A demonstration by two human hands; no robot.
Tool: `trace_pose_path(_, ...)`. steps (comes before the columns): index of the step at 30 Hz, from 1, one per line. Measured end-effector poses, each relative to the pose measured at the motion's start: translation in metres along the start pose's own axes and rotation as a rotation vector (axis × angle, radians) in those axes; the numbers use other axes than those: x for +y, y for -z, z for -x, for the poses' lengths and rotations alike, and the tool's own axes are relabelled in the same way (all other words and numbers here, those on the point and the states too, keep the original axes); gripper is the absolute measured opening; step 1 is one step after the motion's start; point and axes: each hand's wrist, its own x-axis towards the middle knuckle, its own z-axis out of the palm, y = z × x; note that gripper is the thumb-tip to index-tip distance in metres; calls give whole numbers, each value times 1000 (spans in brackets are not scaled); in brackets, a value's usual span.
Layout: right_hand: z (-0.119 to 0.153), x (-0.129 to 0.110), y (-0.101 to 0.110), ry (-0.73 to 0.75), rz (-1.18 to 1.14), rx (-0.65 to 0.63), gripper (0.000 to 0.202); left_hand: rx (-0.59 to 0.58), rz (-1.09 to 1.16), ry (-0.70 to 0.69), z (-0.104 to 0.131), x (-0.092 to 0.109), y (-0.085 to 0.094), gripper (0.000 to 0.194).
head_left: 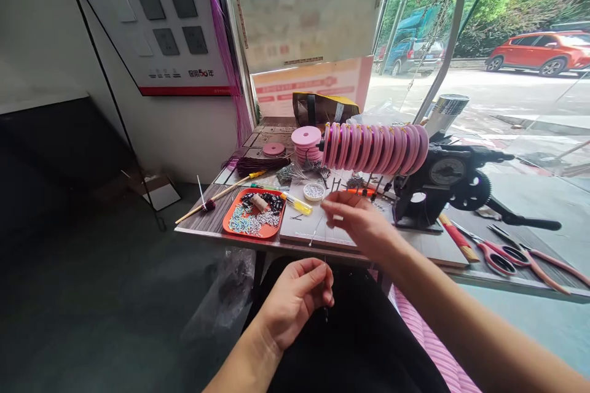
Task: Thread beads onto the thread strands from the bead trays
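My left hand (299, 295) is above my lap, thumb and fingertips pinched on a thin line. A short dark end of that line (326, 315) hangs below the fingers. Higher and to the right, my right hand (354, 221) is closed at the fingertips over the table's front edge, also on a thin line. From it a fine strand with a small pale tip (310, 243) slants down to the left. Whether both hands hold one and the same line, I cannot tell. Closest to the right hand is a round white dish of small silvery beads (314, 191).
An orange tray (225, 221) holds beads and a cork-like piece. A yellow-handled tool (299, 204) lies beside it. A hand-cranked machine (442, 178) carries pink rings (375, 147). Scissors (500, 258) and pliers (539, 264) lie right; pink spools (306, 138) stand behind.
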Motion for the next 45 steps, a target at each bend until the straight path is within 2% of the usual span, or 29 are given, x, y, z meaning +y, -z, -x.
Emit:
trace_pose_path(4, 34, 30, -6, -139, -4, -80, 23, 21, 119, 37, 2, -5, 5, 17)
trace_pose_path(8, 55, 48, -8, -274, -131, -163, 24, 40, 187, 56, 6, -8, 8, 19)
trace_pose_path(13, 57, 52, -6, -311, -210, -164, 26, 42, 208, 66, 8, -9, 8, 18)
trace_pose_path(20, 58, 57, -7, -303, -200, -154, 27, 64, 150, 46, 8, -8, 9, 16)
trace_pose_path(22, 55, 52, -5, -249, -123, -119, 29, 89, 105, 12, 5, -9, 8, 16)
trace_pose_path(26, 34, 32, 8, 76, 252, 127, 32, 166, -43, -98, -6, -12, 5, 20)
trace_pose_path(29, 10, 21, 17, 184, 371, 232, 40, 223, -156, -176, -18, -13, 4, 32)
trace_pose_path(34, -18, 18, 16, 197, 382, 205, 49, 272, -306, -258, -36, -4, 8, 51)
trace_pose_path(39, -28, 14, 10, 232, 342, 215, 36, 275, -448, -267, -43, 8, 9, 55)
trace_pose_path(45, -34, 8, 10, 291, 356, 236, 27, 295, -516, -212, -45, 17, -1, 55)
